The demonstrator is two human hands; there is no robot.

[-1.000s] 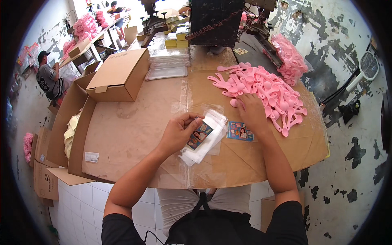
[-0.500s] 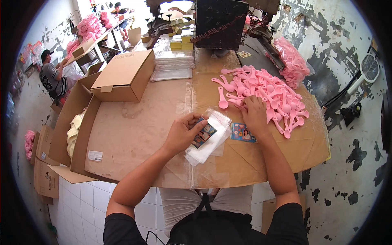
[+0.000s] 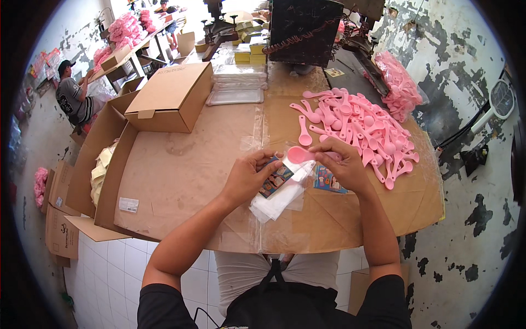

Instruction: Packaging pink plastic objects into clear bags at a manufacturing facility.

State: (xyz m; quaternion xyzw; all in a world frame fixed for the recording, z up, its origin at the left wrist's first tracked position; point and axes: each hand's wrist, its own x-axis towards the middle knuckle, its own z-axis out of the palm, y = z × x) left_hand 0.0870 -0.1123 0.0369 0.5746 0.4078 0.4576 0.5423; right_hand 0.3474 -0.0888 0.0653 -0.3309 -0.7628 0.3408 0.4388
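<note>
My left hand [image 3: 245,176] is closed, thumb and fingers pinching a small blue printed card [image 3: 278,180] over a stack of clear plastic bags [image 3: 271,205]. Whether the card lies inside a bag or on top, I cannot tell. A pink measuring spoon [image 3: 298,155] is pinched in my right hand [image 3: 344,169], its bowl pointing left, close to my left fingertips and above the bags' far end. More blue cards [image 3: 327,181] rest under and beside my right wrist. Beyond that hand spreads a heap of pink spoons [image 3: 370,129].
On the left stand a closed cardboard box [image 3: 167,98] and an open carton [image 3: 112,175] with cream-coloured pieces. Flat clear packs [image 3: 236,90] lie behind. A black machine [image 3: 302,35] rises at the back, near a bag of pink spoons [image 3: 400,85]. Another person [image 3: 74,98] sits far left.
My right hand has come back from the heap toward my left hand, bringing a pink spoon with it. My left hand still pinches the card in nearly the same place.
</note>
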